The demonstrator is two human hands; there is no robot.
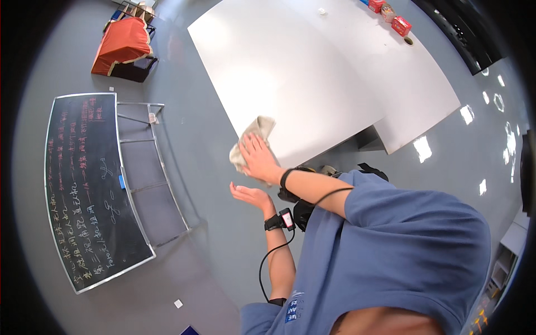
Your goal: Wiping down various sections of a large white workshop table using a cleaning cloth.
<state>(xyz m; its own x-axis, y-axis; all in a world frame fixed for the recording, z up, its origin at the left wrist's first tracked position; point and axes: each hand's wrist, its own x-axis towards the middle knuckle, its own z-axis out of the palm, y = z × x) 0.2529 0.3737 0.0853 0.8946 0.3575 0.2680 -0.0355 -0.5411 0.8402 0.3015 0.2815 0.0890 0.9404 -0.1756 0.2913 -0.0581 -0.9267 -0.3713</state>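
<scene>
The right hand (258, 158) presses a beige cloth (252, 140) flat at the near edge of the white surface (290, 72), fingers spread over it. The left hand (251, 195) hovers just below, open, palm up, empty.

White table (312, 84) bears a beige cloth (252, 140); red boxes (401, 25) at far edge.
</scene>
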